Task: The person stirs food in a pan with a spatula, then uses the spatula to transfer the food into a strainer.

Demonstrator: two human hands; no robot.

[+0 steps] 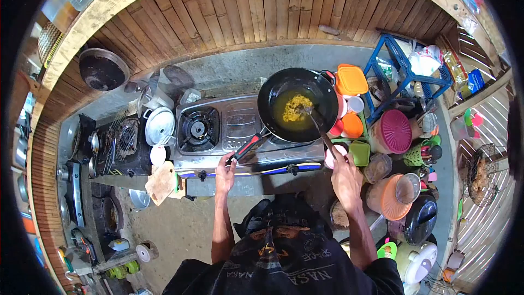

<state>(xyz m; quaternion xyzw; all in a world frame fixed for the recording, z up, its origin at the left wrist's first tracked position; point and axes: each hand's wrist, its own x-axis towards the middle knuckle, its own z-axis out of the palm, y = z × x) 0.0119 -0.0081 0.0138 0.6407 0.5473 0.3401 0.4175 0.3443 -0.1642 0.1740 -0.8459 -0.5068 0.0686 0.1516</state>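
A black wok (273,114) sits over the right burner of the stove, with oil and a clump of yellow, shredded-looking food (296,107) in it. My left hand (225,170) is closed around the wok's red and black handle (248,147). In my right hand (346,179) is the long handle of a spatula (322,131), whose head touches the food in the wok. The spatula's head is partly hidden by the food and oil, so its exact shape is hard to make out.
The stove's bare left burner (198,128) is beside the wok. Further left are a lidded pot (160,125) and a cutting board (161,182). Orange containers (352,80), a blue rack (406,84) and a maroon-lidded tub (394,131) crowd the right. A bamboo wall stands behind.
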